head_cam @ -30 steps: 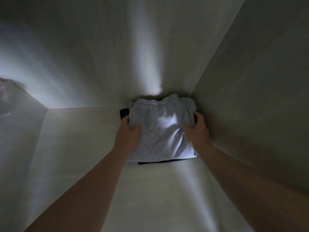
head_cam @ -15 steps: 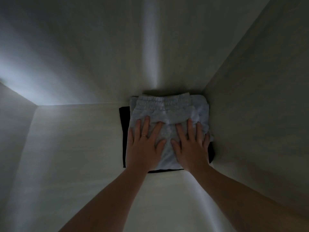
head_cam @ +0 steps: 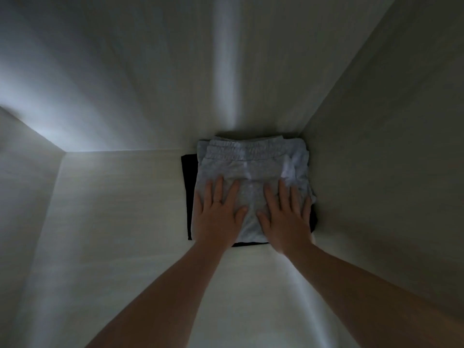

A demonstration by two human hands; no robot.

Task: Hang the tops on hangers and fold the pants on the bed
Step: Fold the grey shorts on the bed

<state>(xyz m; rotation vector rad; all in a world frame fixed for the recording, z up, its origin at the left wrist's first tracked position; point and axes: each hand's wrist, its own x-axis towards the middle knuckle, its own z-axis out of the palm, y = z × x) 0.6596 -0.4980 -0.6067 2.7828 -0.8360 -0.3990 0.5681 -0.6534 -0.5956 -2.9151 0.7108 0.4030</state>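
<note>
Folded light grey pants (head_cam: 251, 167) with an elastic waistband lie on top of a folded black garment (head_cam: 188, 172), in the back right corner of a pale shelf (head_cam: 120, 222). My left hand (head_cam: 217, 217) lies flat on the left half of the grey pants, fingers straight and spread. My right hand (head_cam: 286, 217) presses flat on the right half in the same way. The black garment shows only as a strip at the left and front edges of the stack.
The stack sits inside a dim wardrobe compartment. A side wall (head_cam: 389, 172) rises right beside the stack, a back wall (head_cam: 150, 84) stands behind it, and another side wall (head_cam: 22, 172) closes the left. Bare shelf stretches left and toward me.
A second ago my hands gripped the grey pants by their sides. They let go and now lie flat on top of the pants. Since half a second ago almost nothing moved.
</note>
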